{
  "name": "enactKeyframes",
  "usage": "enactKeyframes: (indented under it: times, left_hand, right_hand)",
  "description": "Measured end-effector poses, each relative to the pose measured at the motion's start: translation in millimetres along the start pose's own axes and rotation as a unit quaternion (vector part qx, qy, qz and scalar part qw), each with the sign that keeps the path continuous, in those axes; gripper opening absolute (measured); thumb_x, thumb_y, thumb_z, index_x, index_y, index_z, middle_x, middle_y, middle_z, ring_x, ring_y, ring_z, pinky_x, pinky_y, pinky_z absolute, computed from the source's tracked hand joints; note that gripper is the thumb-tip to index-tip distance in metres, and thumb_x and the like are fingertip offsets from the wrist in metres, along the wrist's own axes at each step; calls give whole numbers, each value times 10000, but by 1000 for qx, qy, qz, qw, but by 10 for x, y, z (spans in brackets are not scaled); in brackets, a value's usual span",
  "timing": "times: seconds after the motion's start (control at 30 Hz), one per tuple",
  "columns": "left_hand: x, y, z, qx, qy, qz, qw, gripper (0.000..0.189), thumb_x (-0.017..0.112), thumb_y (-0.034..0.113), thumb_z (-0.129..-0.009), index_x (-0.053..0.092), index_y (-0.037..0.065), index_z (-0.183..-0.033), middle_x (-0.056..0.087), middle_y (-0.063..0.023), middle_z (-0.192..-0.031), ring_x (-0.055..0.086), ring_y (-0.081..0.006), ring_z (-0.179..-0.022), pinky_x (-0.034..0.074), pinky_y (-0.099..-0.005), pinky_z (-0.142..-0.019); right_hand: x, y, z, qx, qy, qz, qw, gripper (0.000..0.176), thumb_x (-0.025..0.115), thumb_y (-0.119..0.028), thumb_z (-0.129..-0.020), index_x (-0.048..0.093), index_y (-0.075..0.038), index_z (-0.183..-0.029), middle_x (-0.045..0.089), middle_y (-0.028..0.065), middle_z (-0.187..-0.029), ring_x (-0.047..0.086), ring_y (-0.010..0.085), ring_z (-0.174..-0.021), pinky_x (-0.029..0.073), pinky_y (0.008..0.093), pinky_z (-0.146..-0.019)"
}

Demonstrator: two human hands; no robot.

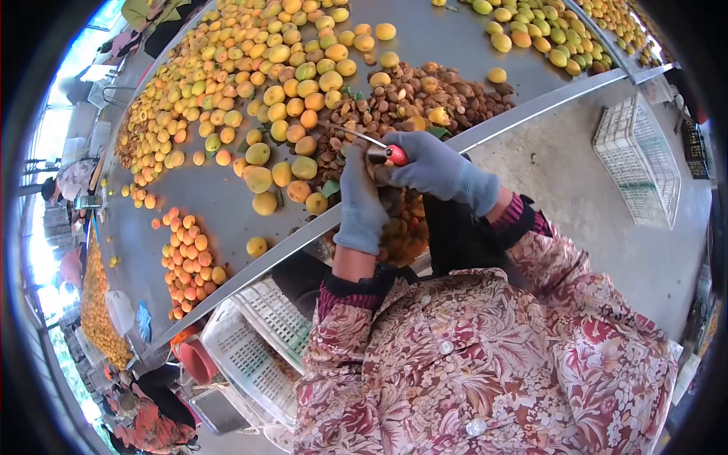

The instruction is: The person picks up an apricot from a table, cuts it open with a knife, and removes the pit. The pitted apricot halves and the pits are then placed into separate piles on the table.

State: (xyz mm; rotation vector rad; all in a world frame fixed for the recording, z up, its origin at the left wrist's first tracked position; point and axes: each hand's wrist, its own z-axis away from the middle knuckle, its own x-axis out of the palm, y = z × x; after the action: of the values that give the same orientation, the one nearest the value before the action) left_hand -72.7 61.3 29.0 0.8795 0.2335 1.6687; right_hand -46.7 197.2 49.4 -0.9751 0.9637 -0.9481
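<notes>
Both hands wear grey gloves and meet above the near edge of a metal table (227, 171). My right hand (432, 165) is closed around a small knife (396, 155) with a red and dark handle. Its thin blade points left, across the top of my left hand (359, 199). The left fingers are curled in against the right hand, and whatever they hold is hidden. Just beyond the hands lies a heap of brown fruit pits (447, 98). Whole apricots (259, 180) lie to its left. Under the hands, orange apricot pieces (406, 236) show, partly covered.
A large spread of yellow apricots (227, 68) covers the far left of the table; greener ones (542, 34) lie at the far right. White crates stand on the floor at right (638, 159) and below the table (254, 356), near a red bucket (199, 359). Other people work at left.
</notes>
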Motion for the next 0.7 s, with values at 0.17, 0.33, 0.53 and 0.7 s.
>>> enactKeyframes:
  times: [0.17, 0.33, 0.53, 0.7]
  left_hand:
    - [-31, -59, 33, 28, 27, -63, 997, 393, 403, 512, -903, 556, 153, -856, 559, 16, -626, 496, -120, -383, 358, -240, -303]
    - [-26, 64, 158, 17, -8, 0, 1000, 381, 407, 478, -918, 568, 133, -903, 592, 4, -692, 549, -122, -445, 427, -226, -349]
    - [-209, -189, 224, 182, -139, -87, 970, 318, 474, 345, -911, 512, 81, -1084, 603, -54, -972, 627, -135, -781, 537, -231, -618]
    - [-237, -124, 26, 62, -213, 4, 975, 298, 479, 354, -903, 517, 100, -1055, 606, -34, -932, 618, -116, -745, 535, -252, -613]
  right_hand:
    - [34, 110, -16, -50, 11, 61, 997, 231, 660, -163, -839, 569, -31, -1006, 541, -17, -757, 492, 58, -750, 439, 231, -678]
    - [72, 29, 81, -43, -55, -258, 964, 235, 652, -160, -840, 592, -37, -1031, 603, -18, -802, 531, 44, -716, 444, 204, -634]
    - [-29, 19, 84, -27, -125, -82, 988, 208, 669, -179, -826, 582, -108, -1001, 559, -45, -699, 490, 49, -588, 412, 199, -520]
    - [168, 261, -47, -280, 162, 143, 935, 77, 599, -127, -845, 601, -83, -909, 530, -27, -642, 447, 26, -467, 309, 183, -396]
